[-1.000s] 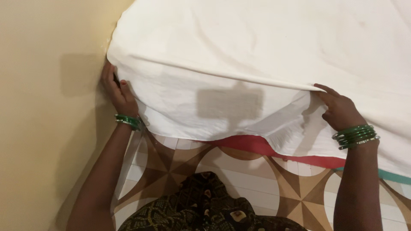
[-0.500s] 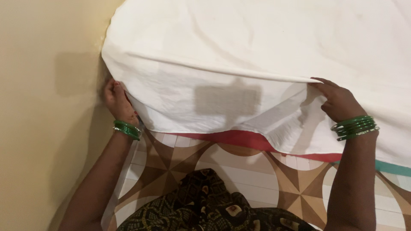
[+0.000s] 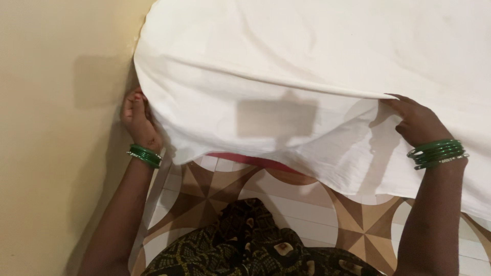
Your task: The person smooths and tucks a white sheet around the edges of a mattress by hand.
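She is leaning over the bed's near edge now, both hands working the white sheet (image 3: 317, 66) that is lying spread across the whole top and spilling over the side toward the patterned floor tiles (image 3: 204, 194). The left hand (image 3: 137, 120) is sitting right at the bed's corner by the cream wall (image 3: 51, 138), squeezed between wall and hanging cloth, its fingers (image 3: 134, 102) curling up against the sheet's edge; whether they are actually pinching fabric I cannot tell, since the cloth is covering their tips. The right hand (image 3: 417, 122) is further along the same near edge, well apart from the left, its fingers (image 3: 396, 99) closed on a fold of the sheet right where the top turns down. Between the hands the fold line is running long and taut, sideways along the edge. Below it the overhang is drooping in a curve, with a sliver of red fabric (image 3: 245, 159) peeping out underneath. Green bangles (image 3: 434, 153) are ringing both wrists. The left hand is the nearer one to the corner.
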